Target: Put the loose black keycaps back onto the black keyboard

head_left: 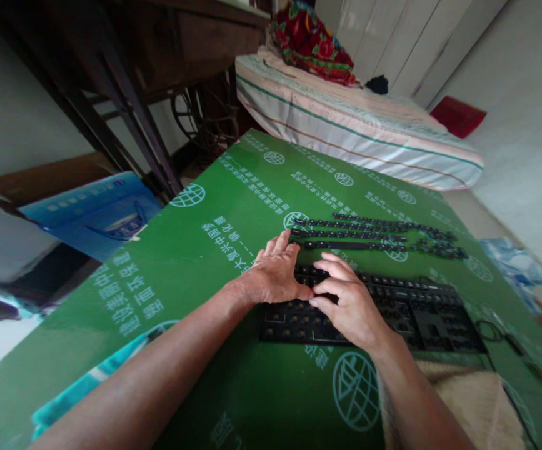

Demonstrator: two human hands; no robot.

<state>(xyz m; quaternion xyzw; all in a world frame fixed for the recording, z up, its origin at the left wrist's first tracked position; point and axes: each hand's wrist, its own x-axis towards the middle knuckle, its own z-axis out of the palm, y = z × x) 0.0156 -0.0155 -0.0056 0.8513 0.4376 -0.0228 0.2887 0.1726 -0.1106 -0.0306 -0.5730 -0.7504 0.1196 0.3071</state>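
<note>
A black keyboard (pixel 294 322) lies on the green table, its left part showing bare switch posts where keycaps are off. My left hand (pixel 275 269) reaches over its upper left corner, fingers stretched towards the loose black keycaps (pixel 359 235), which lie in several rows behind the keyboard. The left thumb points right, close to the fingertips of my right hand (pixel 352 306). That hand is over the keyboard's left half, with thumb and index finger nearly together in a pinch. Anything between those tips is too small or hidden to make out.
The green printed tabletop (pixel 233 219) carries a beige cloth (pixel 467 400) at front right, a cable (pixel 491 331) beside the keyboard, and a turquoise cloth (pixel 92 372) under my left forearm. Beyond are a bed (pixel 346 125), a dark wooden sewing table (pixel 195 37) and a blue bag (pixel 92 212).
</note>
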